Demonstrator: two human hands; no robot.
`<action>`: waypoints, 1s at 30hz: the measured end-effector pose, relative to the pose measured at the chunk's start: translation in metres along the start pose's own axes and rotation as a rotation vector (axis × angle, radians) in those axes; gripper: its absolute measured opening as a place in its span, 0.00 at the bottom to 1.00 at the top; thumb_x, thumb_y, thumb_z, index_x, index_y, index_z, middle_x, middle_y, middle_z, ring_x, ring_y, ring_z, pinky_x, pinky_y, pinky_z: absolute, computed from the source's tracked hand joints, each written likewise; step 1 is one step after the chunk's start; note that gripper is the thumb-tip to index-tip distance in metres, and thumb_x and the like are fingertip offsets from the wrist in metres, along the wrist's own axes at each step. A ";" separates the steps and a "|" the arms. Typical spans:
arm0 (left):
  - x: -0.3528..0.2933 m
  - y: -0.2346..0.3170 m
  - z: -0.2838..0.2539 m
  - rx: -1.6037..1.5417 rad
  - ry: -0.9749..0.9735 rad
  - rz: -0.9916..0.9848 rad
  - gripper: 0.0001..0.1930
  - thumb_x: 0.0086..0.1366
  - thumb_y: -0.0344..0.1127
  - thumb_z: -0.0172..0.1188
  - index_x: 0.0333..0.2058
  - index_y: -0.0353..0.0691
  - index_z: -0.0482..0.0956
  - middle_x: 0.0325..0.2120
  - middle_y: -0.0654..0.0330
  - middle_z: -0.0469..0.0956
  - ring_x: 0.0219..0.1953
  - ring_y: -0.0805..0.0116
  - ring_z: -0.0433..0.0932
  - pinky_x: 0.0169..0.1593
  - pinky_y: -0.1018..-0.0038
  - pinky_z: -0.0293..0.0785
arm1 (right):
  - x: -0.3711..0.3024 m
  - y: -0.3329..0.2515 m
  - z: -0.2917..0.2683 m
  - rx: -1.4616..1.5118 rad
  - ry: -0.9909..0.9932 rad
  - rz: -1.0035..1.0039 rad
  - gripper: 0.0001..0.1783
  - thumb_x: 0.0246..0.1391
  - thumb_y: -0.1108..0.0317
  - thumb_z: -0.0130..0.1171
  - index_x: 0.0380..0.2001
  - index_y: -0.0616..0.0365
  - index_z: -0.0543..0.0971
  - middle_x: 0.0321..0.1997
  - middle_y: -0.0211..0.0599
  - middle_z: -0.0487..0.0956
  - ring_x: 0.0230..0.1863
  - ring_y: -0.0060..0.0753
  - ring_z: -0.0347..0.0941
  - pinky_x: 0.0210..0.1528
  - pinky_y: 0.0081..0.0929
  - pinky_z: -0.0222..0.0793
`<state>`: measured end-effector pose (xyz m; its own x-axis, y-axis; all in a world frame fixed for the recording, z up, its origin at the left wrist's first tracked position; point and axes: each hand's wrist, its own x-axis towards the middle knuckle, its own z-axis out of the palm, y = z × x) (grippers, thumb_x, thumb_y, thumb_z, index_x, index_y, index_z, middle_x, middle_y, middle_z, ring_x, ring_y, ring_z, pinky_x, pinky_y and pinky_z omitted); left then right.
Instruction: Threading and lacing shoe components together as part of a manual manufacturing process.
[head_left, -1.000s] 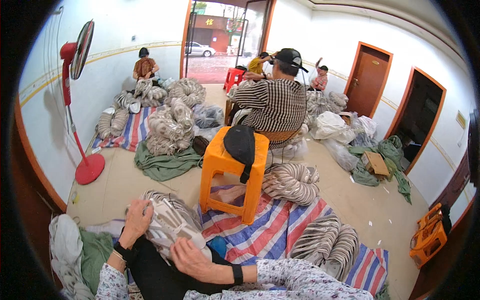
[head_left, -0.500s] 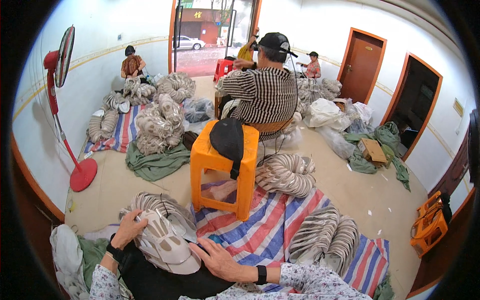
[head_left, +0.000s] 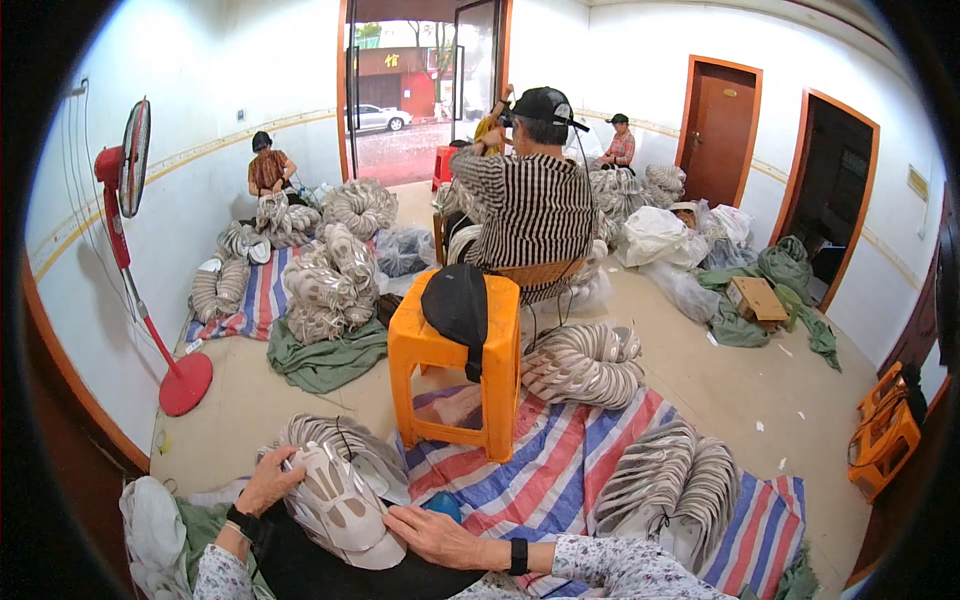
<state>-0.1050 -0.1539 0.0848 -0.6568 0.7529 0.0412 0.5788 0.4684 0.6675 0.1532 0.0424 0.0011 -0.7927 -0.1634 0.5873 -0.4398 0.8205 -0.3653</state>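
Since the first frame, the piece (head_left: 338, 500) has gone from a blur between the hands to lying slots up, its brim exposed. The right hand (head_left: 437, 533) has shifted from across its near end to the brim's right edge. The left hand (head_left: 268, 483) remains at the far left edge. The view has also swung slightly; the stool (head_left: 412, 335) serves as reference.

- Sheet (head_left: 543, 470): striped; extends under the stool and to its right.
- Co-worker (head_left: 525, 205): seated beyond the stool.
- Bundles (head_left: 668, 485): two on the stool's right; another, corded, on its near left, just behind the piece.
- Black item (head_left: 455, 303): on the stool, as before.
- Piece: nearer than the stool, to its left, over black cloth (head_left: 430, 582).
- Left hand: fingers clamped on the piece's edge.
- Right hand: fingers extended, tips touching the brim; thumb hidden, so clamping cannot be determined.
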 end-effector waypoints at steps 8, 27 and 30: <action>0.002 -0.021 0.000 -0.105 -0.008 -0.100 0.21 0.55 0.37 0.60 0.46 0.30 0.79 0.33 0.53 0.82 0.37 0.66 0.77 0.46 0.71 0.73 | 0.005 -0.007 0.004 -0.069 0.148 -0.016 0.22 0.48 0.71 0.59 0.48 0.69 0.72 0.37 0.42 0.73 0.39 0.43 0.74 0.36 0.35 0.74; -0.017 -0.036 0.012 0.026 0.096 0.051 0.21 0.55 0.37 0.59 0.46 0.30 0.77 0.34 0.44 0.79 0.38 0.50 0.77 0.45 0.63 0.73 | 0.000 -0.013 0.005 0.074 -0.089 -0.047 0.12 0.47 0.74 0.57 0.36 0.65 0.73 0.36 0.46 0.72 0.31 0.46 0.74 0.32 0.38 0.70; -0.012 -0.036 0.019 0.041 0.141 0.074 0.24 0.56 0.37 0.59 0.49 0.29 0.75 0.40 0.41 0.80 0.44 0.45 0.78 0.50 0.62 0.73 | -0.002 -0.006 -0.008 0.146 -0.172 0.062 0.25 0.45 0.80 0.56 0.51 0.64 0.72 0.35 0.49 0.74 0.31 0.46 0.76 0.32 0.39 0.72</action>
<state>-0.1086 -0.1712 0.0458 -0.6711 0.7153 0.1950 0.6456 0.4347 0.6279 0.1609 0.0420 0.0084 -0.8747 -0.2163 0.4338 -0.4346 0.7461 -0.5044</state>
